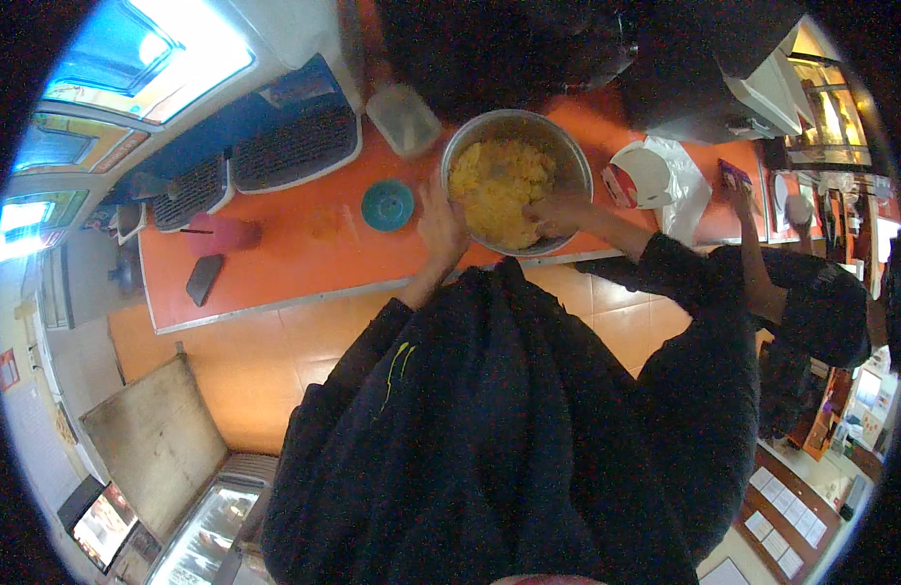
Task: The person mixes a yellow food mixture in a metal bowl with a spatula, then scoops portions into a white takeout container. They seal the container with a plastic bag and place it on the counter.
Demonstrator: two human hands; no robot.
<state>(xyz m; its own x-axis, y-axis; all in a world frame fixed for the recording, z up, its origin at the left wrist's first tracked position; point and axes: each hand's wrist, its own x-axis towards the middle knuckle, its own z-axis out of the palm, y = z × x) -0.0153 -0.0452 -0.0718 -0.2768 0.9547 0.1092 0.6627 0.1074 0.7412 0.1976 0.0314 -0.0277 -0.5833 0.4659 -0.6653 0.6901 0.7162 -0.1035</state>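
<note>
A large round metal bowl [583,157] sits on the orange counter in front of me, holding a crumbly yellow food mixture [498,186]. At the bowl's left side, my left hand [443,223] grips the rim. My right hand [556,216] reaches over the right side into the bowl, its fingers blurred and partly sunk in the mixture, so I cannot tell whether they close on any of it. A small teal bowl [387,205] stands just left of my left hand.
On the orange counter [311,256] are a dark flat object [205,279], a pink item [224,232], a clear plastic container [404,121] and a white plastic bag [684,183]. Dark ridged trays [297,142] line the back left. Another person [809,300] works at the right.
</note>
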